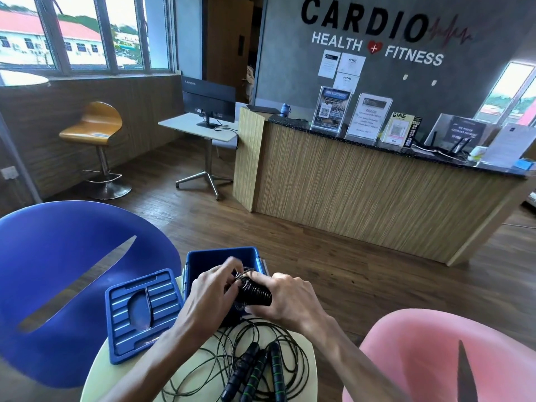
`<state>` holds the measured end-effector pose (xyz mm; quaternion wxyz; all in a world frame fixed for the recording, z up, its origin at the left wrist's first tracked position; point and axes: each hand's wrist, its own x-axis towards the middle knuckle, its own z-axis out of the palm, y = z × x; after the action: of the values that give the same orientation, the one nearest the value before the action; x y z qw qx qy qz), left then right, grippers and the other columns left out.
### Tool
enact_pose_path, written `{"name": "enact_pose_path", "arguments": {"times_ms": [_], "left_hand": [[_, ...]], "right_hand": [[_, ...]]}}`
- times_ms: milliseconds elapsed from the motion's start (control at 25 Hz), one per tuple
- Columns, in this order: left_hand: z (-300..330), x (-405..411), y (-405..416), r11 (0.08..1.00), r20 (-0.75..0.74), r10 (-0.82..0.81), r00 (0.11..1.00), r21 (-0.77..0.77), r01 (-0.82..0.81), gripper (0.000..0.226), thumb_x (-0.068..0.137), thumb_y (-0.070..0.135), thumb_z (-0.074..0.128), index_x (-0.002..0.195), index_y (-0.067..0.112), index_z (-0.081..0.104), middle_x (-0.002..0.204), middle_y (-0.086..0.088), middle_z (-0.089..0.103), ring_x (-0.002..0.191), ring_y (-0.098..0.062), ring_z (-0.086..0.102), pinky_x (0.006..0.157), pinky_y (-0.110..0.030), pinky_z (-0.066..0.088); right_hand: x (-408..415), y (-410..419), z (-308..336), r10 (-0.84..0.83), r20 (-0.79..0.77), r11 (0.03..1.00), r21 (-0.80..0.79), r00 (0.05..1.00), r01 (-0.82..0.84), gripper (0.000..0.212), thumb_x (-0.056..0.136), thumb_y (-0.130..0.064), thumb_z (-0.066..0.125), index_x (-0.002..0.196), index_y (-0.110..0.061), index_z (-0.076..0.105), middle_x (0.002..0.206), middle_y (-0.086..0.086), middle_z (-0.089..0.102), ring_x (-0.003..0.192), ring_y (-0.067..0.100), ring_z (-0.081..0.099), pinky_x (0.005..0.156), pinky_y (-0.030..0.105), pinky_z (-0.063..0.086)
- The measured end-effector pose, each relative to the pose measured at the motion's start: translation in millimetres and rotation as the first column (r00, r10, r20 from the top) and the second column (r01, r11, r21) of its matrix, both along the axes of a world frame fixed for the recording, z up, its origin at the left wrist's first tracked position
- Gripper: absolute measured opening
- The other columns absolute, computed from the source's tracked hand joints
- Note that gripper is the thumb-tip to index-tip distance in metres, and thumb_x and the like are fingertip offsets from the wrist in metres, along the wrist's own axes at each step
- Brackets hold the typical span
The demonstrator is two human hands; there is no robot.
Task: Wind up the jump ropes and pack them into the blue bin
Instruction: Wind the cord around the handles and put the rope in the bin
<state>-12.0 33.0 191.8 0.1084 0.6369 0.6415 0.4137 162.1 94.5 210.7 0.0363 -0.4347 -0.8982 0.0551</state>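
Both my hands hold one wound jump rope [255,293], its black cord coiled tightly around the handles, just above the near rim of the blue bin [223,258]. My right hand [285,297] grips the coiled bundle from the right. At the bundle's left end, my left hand [213,287] pinches the cord. Loose jump ropes [261,369] lie on the small round table [95,372] near me, with three black handles banded in green and cord in tangled loops.
The bin's blue lid [142,311] lies flat on the table left of the bin. A blue chair [58,271] stands at the left, a pink chair [435,358] at the right. A wooden reception counter [362,192] is beyond.
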Motion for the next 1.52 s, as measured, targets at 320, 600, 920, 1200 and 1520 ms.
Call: {"name": "enact_pose_path", "arguments": {"times_ms": [320,600,920,1200,1520], "left_hand": [[-4,-1,3,0.986,-0.227,-0.146,0.963,-0.116,0.122,0.01,0.094,0.027,0.056,0.098,0.022,0.064,0.095,0.01,0.051,0.075,-0.015,0.06,0.068,-0.029,0.049],[-4,14,3,0.997,-0.154,-0.035,0.987,-0.075,0.024,0.012,0.092,0.036,0.052,0.094,0.025,0.056,0.091,0.011,0.049,0.068,-0.011,0.054,0.056,-0.02,0.04],[-10,26,2,0.996,0.141,-0.059,0.988,-0.063,0.068,0.024,0.076,0.015,0.074,0.072,0.022,0.052,0.093,0.006,0.045,0.073,-0.006,0.05,0.065,-0.013,0.043],[-16,15,-11,0.98,0.118,-0.188,0.975,0.093,0.178,0.017,0.075,0.021,0.066,0.078,0.028,0.05,0.101,0.01,0.046,0.087,-0.01,0.051,0.077,-0.019,0.044],[2,-31,24,0.851,-0.368,-0.427,0.826,-0.472,0.23,0.11,0.051,0.059,0.078,0.142,0.033,0.022,0.132,0.017,0.04,0.12,-0.007,0.042,0.1,-0.029,0.04]], "right_hand": [[4,2,-8,-0.005,0.001,1.0,-0.024,1.0,0.005,0.075,0.086,-0.071,0.057,0.152,-0.052,0.026,0.114,0.001,0.064,0.103,0.024,0.064,0.086,0.036,0.045],[-1,1,-7,-0.01,-0.034,0.999,-0.033,0.999,0.009,0.071,0.082,-0.067,0.063,0.138,-0.044,0.026,0.108,0.003,0.07,0.097,0.03,0.068,0.082,0.04,0.05],[-5,5,-16,-0.05,-0.019,0.998,-0.045,0.999,0.049,0.046,0.083,-0.06,0.06,0.108,-0.022,0.051,0.101,0.005,0.071,0.093,0.029,0.068,0.069,0.034,0.04],[-4,17,-12,-0.055,-0.083,0.983,-0.177,0.995,0.04,0.066,0.072,-0.081,0.059,0.113,-0.029,0.058,0.1,0.002,0.073,0.092,0.027,0.068,0.075,0.037,0.049],[-12,3,-15,0.098,0.013,0.992,-0.087,0.995,-0.096,0.061,0.078,-0.05,0.075,0.126,-0.022,0.051,0.111,0.001,0.067,0.098,0.025,0.066,0.083,0.039,0.051]]}}
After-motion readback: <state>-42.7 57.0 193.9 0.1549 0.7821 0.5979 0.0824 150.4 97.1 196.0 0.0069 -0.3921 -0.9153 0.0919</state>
